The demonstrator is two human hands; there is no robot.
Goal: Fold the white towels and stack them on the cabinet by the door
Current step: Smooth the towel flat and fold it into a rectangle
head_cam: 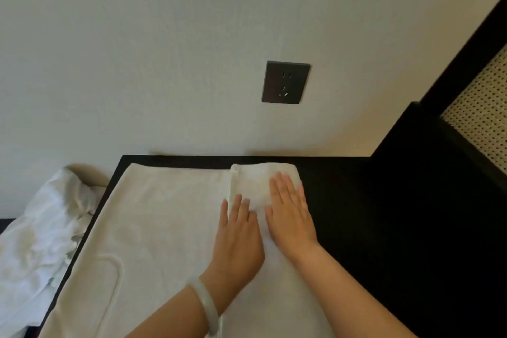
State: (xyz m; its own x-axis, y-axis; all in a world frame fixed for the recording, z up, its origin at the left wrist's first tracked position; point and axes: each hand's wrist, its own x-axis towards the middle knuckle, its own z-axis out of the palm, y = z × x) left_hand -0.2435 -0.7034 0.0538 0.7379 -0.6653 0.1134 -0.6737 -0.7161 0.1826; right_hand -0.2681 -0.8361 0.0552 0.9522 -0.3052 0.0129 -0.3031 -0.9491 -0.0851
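A narrow folded white towel lies lengthwise on the black cabinet top, its far end near the wall. My left hand and my right hand both press flat on it, fingers straight, side by side. A larger cream towel lies spread flat to the left of it, covering most of the cabinet's left half. My left wrist wears a pale bangle.
A crumpled heap of white linen sits off the cabinet's left edge. A dark wall socket is on the wall above. A black frame with a cane panel rises at the right.
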